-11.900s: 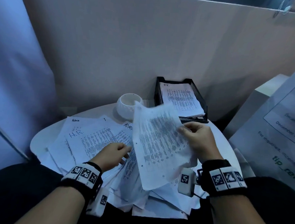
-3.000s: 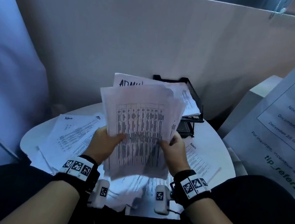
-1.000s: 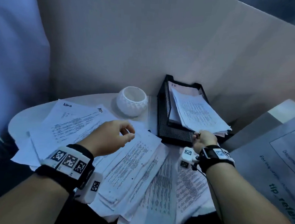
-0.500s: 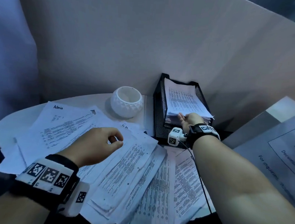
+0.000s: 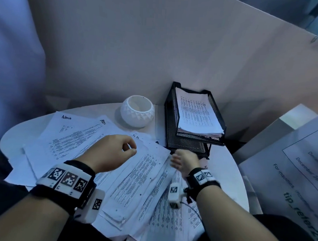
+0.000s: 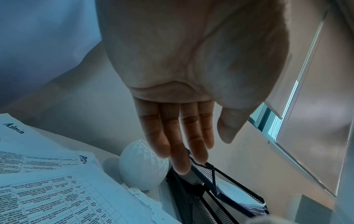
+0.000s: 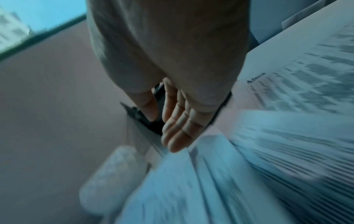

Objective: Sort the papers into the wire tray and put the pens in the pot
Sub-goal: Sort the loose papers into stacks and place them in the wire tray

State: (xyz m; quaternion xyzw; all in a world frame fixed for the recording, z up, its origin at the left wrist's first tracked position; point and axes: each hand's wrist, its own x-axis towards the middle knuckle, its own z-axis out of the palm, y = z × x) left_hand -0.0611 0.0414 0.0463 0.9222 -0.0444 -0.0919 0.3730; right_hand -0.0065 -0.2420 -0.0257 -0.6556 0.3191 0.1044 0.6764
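The black wire tray [image 5: 170, 124] stands at the back right of the round table, with a squared stack of printed papers [image 5: 196, 114] in its top tier. Loose papers [image 5: 133, 179] lie fanned across the table's front and left. My left hand [image 5: 130, 150] hovers over them, fingers relaxed, holding nothing; in the left wrist view the left hand [image 6: 203, 151] hangs above the pot [image 6: 143, 165] and the tray [image 6: 210, 189]. My right hand [image 5: 178, 160] is low in front of the tray's base, empty, and the right hand [image 7: 162, 130] shows straight fingers in the blurred right wrist view. No pens show.
The white faceted pot [image 5: 137, 111] sits left of the tray. A cardboard wall [image 5: 157, 47] closes the back. A white box [image 5: 281, 129] and a large printed sheet [image 5: 289, 171] crowd the right side. Bare tabletop [image 5: 223, 170] lies right of my right wrist.
My right hand has let go of the stack in the tray's top tier and drawn back down to the table in front of the tray. The left hand has barely moved.
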